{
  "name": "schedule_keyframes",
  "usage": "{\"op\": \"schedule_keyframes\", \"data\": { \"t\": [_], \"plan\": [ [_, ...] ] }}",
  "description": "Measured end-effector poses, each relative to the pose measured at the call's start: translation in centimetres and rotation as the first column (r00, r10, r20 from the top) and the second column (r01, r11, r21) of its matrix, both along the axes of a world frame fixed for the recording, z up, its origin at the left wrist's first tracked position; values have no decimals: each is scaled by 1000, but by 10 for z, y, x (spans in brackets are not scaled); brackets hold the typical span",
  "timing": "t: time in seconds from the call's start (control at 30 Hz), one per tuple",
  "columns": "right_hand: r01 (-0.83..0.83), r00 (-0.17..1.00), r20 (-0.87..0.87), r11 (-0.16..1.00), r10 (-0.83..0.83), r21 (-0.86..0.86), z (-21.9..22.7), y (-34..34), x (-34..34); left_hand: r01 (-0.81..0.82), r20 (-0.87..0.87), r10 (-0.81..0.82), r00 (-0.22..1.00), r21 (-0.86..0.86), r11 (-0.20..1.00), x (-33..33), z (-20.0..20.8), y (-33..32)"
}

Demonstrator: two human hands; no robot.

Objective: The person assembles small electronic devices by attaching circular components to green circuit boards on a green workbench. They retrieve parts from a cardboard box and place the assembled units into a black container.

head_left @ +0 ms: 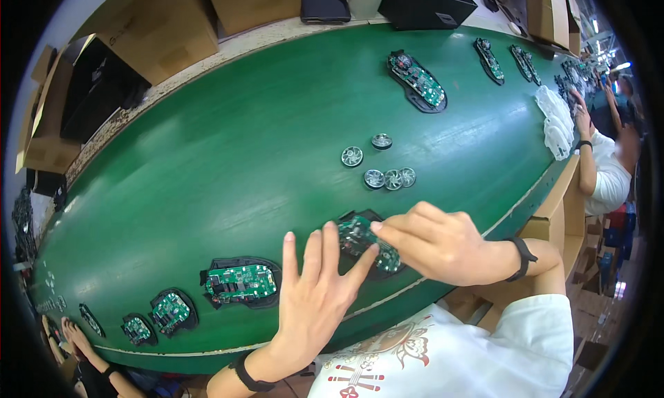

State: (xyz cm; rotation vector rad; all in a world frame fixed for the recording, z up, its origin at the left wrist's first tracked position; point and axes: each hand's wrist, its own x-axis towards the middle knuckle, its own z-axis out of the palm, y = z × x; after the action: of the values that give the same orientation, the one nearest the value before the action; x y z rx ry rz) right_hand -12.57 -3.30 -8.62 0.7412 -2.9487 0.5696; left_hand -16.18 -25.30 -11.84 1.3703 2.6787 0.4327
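Directly in front of me lies a green circuit board (360,233) in a black, mouse-shaped base, partly hidden by my hands. My left hand (312,298) has its fingers stretched out and apart. Its index fingertip is at the board's left edge, and its thumb reaches over the board. From the right comes my right hand (436,246), fingers curled and closed, with the tips at the board's upper edge. Whatever is between them is too small or hidden to name. Just beyond, several silver spoked wheels (352,156) lie on the green surface (228,177).
Left of my hands sits another board in a black base (242,282), with smaller ones beyond it. A larger one (418,81) lies at the far right, near white plastic bags (555,123). Cardboard boxes (155,35) line the far edge. Co-workers' hands (76,336) show at both ends.
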Motion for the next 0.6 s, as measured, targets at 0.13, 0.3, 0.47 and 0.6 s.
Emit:
{"op": "schedule_keyframes", "data": {
  "t": [0.13,0.3,0.47,0.6],
  "plan": [
    [134,990,65,984,-127,-116,-9,8,10,-23,-81,14,997,-114,993,2,3,-10],
    [215,973,131,952,-189,-220,-24,11,23,2,-48,-9,999,-154,988,5,1,-11],
    [224,971,141,939,-193,-260,-32,4,22,8,-15,-10,1000,-138,990,2,-4,-12],
    [235,966,174,935,-193,-265,-33,2,22,6,-4,-6,1000,-126,992,1,-3,-11]
  ]
}}
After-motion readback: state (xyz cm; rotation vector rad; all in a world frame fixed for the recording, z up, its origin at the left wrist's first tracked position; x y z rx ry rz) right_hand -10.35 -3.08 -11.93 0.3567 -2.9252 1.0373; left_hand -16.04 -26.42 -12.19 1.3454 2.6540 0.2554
